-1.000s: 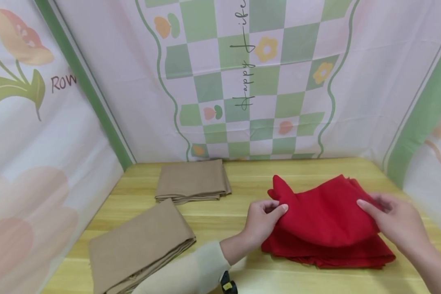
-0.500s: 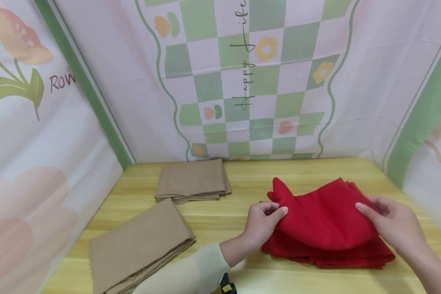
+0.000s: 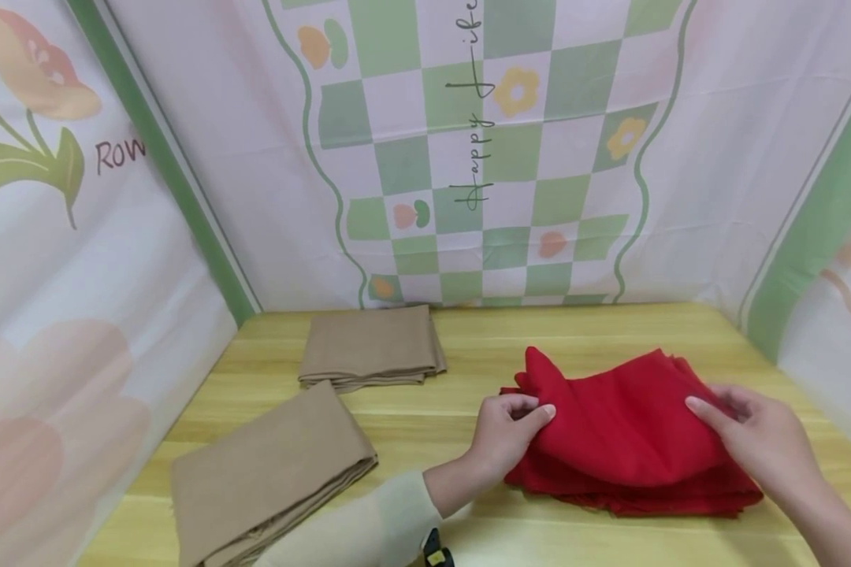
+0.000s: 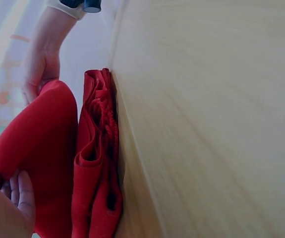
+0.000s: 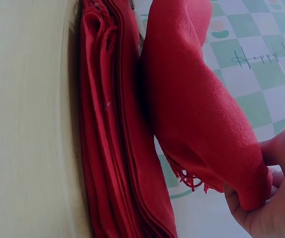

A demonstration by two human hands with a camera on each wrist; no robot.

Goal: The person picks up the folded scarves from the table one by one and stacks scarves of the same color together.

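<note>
A red fringed scarf [image 3: 617, 425] hangs between my two hands on the right side of the table. My left hand [image 3: 507, 437] pinches its left end, thumb on top. The right end is gripped by my right hand [image 3: 769, 433], with the thumb over the cloth; in the right wrist view fringe [image 5: 189, 178] dangles below the held part. Right beneath it, a flat folded stack of red cloth [image 3: 645, 502] lies on the table. The left wrist view shows the sagging scarf [image 4: 53, 144] close over the stack's folded layers [image 4: 95, 168].
Two folded tan cloths lie to the left: a nearer one [image 3: 269, 472] by my left sleeve and a smaller one [image 3: 369, 342] at the back. The wooden table [image 3: 425, 421] meets a printed curtain [image 3: 454, 173] behind and at both sides.
Both hands have lowered the red scarf slightly toward the folded red stack, narrowing the space between them. My grip looks the same, and the tan cloths have stayed put.
</note>
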